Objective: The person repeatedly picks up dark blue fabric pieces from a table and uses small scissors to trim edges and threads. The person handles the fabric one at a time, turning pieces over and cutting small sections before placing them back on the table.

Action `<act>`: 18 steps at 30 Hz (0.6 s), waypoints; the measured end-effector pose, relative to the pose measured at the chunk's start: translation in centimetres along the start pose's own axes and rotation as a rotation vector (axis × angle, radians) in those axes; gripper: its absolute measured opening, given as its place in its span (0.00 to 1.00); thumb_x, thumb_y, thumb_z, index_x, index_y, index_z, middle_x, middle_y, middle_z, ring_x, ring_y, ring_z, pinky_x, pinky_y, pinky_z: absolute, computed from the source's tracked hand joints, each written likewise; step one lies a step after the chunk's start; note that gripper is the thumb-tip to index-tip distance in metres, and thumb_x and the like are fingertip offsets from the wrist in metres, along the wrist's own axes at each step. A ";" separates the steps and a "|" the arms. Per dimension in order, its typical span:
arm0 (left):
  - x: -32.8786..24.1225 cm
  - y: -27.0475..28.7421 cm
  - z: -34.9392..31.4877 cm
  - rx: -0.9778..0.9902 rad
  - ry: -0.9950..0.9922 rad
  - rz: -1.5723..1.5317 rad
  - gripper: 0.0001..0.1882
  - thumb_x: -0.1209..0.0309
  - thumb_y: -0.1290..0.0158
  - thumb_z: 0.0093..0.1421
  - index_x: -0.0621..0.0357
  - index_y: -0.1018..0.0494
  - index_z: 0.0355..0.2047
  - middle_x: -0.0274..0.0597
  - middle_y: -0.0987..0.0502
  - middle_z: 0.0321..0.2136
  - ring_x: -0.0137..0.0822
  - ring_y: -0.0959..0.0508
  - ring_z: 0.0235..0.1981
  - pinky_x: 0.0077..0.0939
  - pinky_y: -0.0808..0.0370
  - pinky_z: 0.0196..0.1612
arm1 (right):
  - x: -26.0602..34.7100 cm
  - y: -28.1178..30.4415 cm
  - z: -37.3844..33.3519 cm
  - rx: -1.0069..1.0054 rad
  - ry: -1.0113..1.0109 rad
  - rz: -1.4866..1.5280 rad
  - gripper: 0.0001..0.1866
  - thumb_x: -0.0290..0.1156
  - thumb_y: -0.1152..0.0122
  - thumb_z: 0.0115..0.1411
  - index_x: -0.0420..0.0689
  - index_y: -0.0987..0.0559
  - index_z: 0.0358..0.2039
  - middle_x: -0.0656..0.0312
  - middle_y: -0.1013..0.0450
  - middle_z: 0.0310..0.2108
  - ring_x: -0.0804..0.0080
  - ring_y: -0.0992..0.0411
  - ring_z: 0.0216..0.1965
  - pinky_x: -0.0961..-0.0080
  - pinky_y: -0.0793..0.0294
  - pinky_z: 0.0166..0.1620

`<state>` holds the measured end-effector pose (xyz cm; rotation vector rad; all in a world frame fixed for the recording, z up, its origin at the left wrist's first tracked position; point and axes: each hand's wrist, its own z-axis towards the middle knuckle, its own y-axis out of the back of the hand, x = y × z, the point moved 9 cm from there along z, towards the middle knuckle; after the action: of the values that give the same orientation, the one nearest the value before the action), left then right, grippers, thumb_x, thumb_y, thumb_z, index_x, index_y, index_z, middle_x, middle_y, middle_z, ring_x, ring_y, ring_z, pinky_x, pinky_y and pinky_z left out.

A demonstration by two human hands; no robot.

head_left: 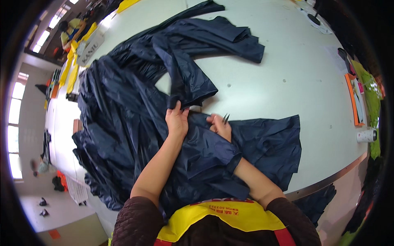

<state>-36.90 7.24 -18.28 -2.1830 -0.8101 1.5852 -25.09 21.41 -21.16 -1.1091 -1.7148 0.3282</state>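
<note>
A large dark navy garment (119, 94) of thin shiny fabric lies spread and crumpled over the table, with a sleeve-like part reaching toward the far side. My left hand (177, 121) is closed on a folded edge of it, near the middle. Just to the right, my right hand (221, 127) is curled around a small pair of thread snips (226, 119), whose dark pointed blades stick out above the fingers. The handle part is hidden in the palm. A loose flap of the navy fabric drapes over my right forearm.
The white table (271, 90) stretches out ahead and to the right. An orange tray (353, 99) and a thread cone (366, 135) sit at its right edge. A grey box (91, 47) with yellow cloth stands far left, near another person (72, 33).
</note>
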 end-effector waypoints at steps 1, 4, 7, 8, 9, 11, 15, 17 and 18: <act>-1.1 0.8 -1.6 -0.010 0.056 -0.021 0.03 0.73 0.49 0.58 0.56 0.32 0.32 0.39 0.26 0.30 0.34 0.24 0.32 0.31 0.25 0.39 | 0.9 -0.5 -0.3 -0.012 0.060 -0.059 0.19 0.35 0.43 0.58 0.35 0.29 0.45 0.63 0.28 0.33 0.83 0.34 0.27 0.87 0.33 0.31; -1.8 0.8 -6.1 0.206 0.098 -0.069 0.03 0.74 0.49 0.58 0.55 0.34 0.30 0.39 0.25 0.26 0.34 0.23 0.30 0.32 0.24 0.40 | 2.2 -1.7 -0.3 0.008 0.232 -0.186 0.26 0.28 0.40 0.54 0.31 0.35 0.51 0.59 0.30 0.44 0.89 0.41 0.23 0.87 0.35 0.29; -1.6 0.5 -9.1 0.243 0.094 0.034 0.03 0.74 0.51 0.59 0.55 0.34 0.29 0.38 0.27 0.24 0.33 0.24 0.29 0.35 0.25 0.44 | 6.8 -4.5 -2.1 0.059 0.592 -0.546 0.25 0.25 0.39 0.51 0.36 0.33 0.51 0.61 0.29 0.43 0.89 0.42 0.20 0.90 0.38 0.25; -1.2 1.1 -8.9 0.204 0.109 0.035 0.03 0.73 0.51 0.59 0.55 0.33 0.30 0.38 0.27 0.25 0.34 0.24 0.30 0.35 0.26 0.44 | 8.4 -5.7 -2.8 0.091 0.671 -0.651 0.25 0.24 0.38 0.50 0.37 0.31 0.50 0.62 0.29 0.43 0.90 0.44 0.19 0.91 0.40 0.24; -0.9 1.5 -8.6 0.140 0.148 0.027 0.03 0.73 0.50 0.59 0.55 0.33 0.30 0.38 0.27 0.25 0.35 0.24 0.31 0.35 0.26 0.44 | 8.7 -6.7 -2.5 0.115 0.625 -0.890 0.22 0.24 0.39 0.49 0.39 0.29 0.46 0.59 0.28 0.42 0.81 0.35 0.20 0.84 0.33 0.26; -0.5 2.2 -8.1 0.018 0.226 0.015 0.04 0.71 0.50 0.58 0.56 0.33 0.32 0.39 0.27 0.27 0.36 0.25 0.33 0.35 0.27 0.44 | 9.8 -9.4 -2.2 0.205 0.947 -1.151 0.20 0.25 0.40 0.48 0.39 0.28 0.43 0.54 0.29 0.42 0.68 0.30 0.24 0.76 0.30 0.29; 1.1 2.6 -7.2 0.063 0.272 0.087 0.07 0.71 0.50 0.58 0.57 0.33 0.36 0.39 0.28 0.29 0.37 0.25 0.35 0.34 0.27 0.43 | 7.7 -12.1 -0.3 0.328 1.023 -1.619 0.21 0.26 0.41 0.47 0.41 0.30 0.44 0.48 0.34 0.48 0.51 0.27 0.34 0.62 0.27 0.35; 1.8 2.2 -7.2 0.065 0.290 0.135 0.08 0.73 0.52 0.58 0.58 0.34 0.38 0.40 0.28 0.30 0.37 0.25 0.36 0.32 0.26 0.42 | 6.2 -11.5 2.9 0.328 0.987 -1.866 0.22 0.27 0.44 0.48 0.43 0.33 0.46 0.48 0.36 0.51 0.52 0.27 0.32 0.61 0.27 0.35; 1.6 2.2 -7.2 0.064 0.288 0.147 0.09 0.74 0.52 0.57 0.58 0.34 0.39 0.41 0.28 0.30 0.37 0.25 0.36 0.31 0.26 0.41 | 5.7 -11.2 4.3 0.300 1.004 -1.928 0.17 0.27 0.47 0.50 0.44 0.30 0.43 0.48 0.33 0.48 0.53 0.26 0.31 0.60 0.27 0.35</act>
<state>-29.19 6.97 -18.31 -2.3957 -0.5159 1.2948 -34.87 21.12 -12.18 0.7921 -1.0317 -0.9819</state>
